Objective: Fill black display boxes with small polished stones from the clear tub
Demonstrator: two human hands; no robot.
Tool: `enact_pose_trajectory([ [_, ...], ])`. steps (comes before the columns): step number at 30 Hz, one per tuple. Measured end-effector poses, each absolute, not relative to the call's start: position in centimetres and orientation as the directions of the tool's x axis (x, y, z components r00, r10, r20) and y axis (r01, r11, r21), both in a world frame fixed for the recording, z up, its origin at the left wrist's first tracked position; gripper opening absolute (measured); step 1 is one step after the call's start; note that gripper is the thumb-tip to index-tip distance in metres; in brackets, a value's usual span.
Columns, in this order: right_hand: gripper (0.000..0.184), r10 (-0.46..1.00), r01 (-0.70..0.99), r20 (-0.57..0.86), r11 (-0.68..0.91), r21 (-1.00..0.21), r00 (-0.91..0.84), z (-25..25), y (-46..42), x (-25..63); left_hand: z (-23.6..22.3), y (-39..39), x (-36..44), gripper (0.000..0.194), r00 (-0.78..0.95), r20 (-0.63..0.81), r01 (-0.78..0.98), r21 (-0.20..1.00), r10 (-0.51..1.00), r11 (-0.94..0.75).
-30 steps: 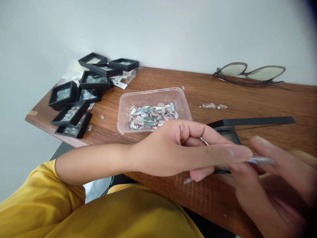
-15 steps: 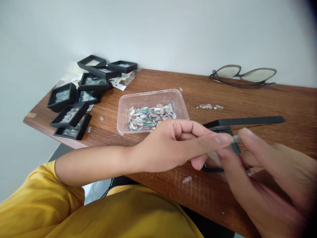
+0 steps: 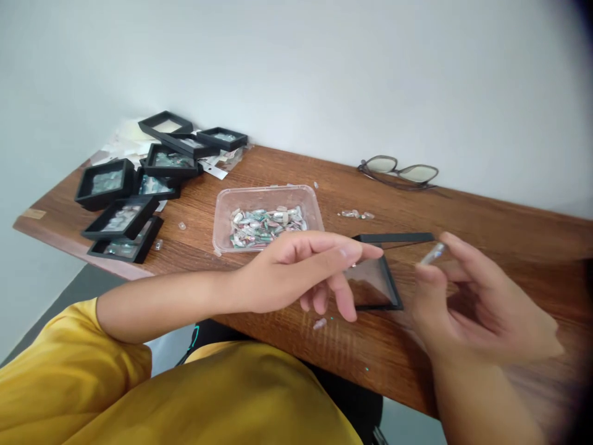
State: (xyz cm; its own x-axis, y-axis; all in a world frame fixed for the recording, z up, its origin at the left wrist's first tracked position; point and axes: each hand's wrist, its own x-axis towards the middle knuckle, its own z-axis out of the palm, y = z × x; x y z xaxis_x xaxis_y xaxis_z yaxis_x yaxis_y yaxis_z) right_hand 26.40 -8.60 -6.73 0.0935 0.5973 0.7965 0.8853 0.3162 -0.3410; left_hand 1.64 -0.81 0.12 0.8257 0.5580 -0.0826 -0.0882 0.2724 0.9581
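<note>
Between the thumb and index fingertip of my right hand [image 3: 472,303], a small shiny press-on nail [image 3: 432,254] is pinched, held up off the table. My left hand [image 3: 310,266] is over the near side of an open black display box [image 3: 396,287], its thumb pressed along the index finger and the other fingers loosely bent. A tiny glint shows under that thumb; whether anything is gripped there is hidden. Left of the box, a clear plastic tub [image 3: 222,213] holds a heap of press-on nails [image 3: 264,225], partly covered by my left hand.
Several black display boxes [image 3: 104,182] with nails inside are stacked at the table's left, over plastic packets [image 3: 127,139]. Glasses [image 3: 401,172] lie by the wall. Loose nails [image 3: 356,214] rest behind the box, and another loose nail [image 3: 319,323] is near the front edge.
My hands have come apart, the right one carrying the nail away from the left fingertips. The view has shifted, and more of the open black box shows.
</note>
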Motion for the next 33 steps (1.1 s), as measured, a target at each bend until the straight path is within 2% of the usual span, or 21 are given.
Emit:
enact_pose_trajectory([
  [2, 0.052, 0.596, 0.904, 0.801, 0.308, -0.296, 0.059, -6.8, -8.8, 27.4, 0.4, -0.8, 1.3, 0.048, 0.798, 0.014, -0.141, 0.976, 0.603, 0.164],
  [5, 0.038, 0.713, 0.914, 0.698, 0.318, -0.251, -0.057, -7.1, -9.0, 28.4, 0.8, -0.1, 0.6, 0.038, 0.756, 0.223, -0.202, 0.974, 0.615, -0.105],
  [7, 0.03, 0.782, 0.899, 0.605, 0.362, -0.244, -0.151, -7.3, -8.8, 28.8, 1.0, 0.8, 0.0, 0.032, 0.715, 0.378, -0.195, 0.916, 0.588, -0.351],
  [9, 0.033, 0.827, 0.886, 0.518, 0.389, -0.251, -0.217, -7.6, -8.4, 29.0, 1.0, 2.0, -0.8, 0.03, 0.658, 0.5, -0.129, 0.811, 0.563, -0.57],
  [11, 0.04, 0.859, 0.885, 0.454, 0.383, -0.264, -0.236, -7.8, -8.0, 29.1, 0.8, 3.4, -1.5, 0.03, 0.607, 0.55, -0.01, 0.727, 0.574, -0.687],
  [13, 0.044, 0.887, 0.888, 0.4, 0.361, -0.285, -0.232, -7.9, -7.7, 29.2, 0.4, 4.8, -2.4, 0.027, 0.56, 0.552, 0.09, 0.7, 0.618, -0.708],
  [17, 0.05, 0.92, 0.88, 0.314, 0.339, -0.334, -0.235, -7.8, -7.5, 29.3, 0.1, 7.4, -4.5, 0.041, 0.428, 0.567, 0.201, 0.7, 0.704, -0.685],
  [19, 0.05, 0.927, 0.871, 0.287, 0.337, -0.357, -0.242, -7.8, -7.4, 29.3, 0.3, 8.3, -5.5, 0.04, 0.393, 0.559, 0.246, 0.701, 0.73, -0.669],
  [24, 0.048, 0.935, 0.845, 0.259, 0.335, -0.416, -0.243, -8.0, -7.6, 29.4, 1.9, 8.2, -6.8, 0.047, 0.537, 0.413, 0.324, 0.704, 0.735, -0.632],
  [28, 0.059, 0.945, 0.831, 0.255, 0.306, -0.463, -0.206, -8.4, -7.8, 29.7, 2.5, 6.2, -7.5, 0.03, 0.671, 0.228, 0.396, 0.693, 0.705, -0.602],
  [33, 0.064, 0.962, 0.809, 0.228, 0.253, -0.531, -0.151, -8.8, -8.1, 30.5, 1.7, 3.2, -9.7, 0.025, 0.612, 0.19, 0.535, 0.615, 0.767, -0.579],
])
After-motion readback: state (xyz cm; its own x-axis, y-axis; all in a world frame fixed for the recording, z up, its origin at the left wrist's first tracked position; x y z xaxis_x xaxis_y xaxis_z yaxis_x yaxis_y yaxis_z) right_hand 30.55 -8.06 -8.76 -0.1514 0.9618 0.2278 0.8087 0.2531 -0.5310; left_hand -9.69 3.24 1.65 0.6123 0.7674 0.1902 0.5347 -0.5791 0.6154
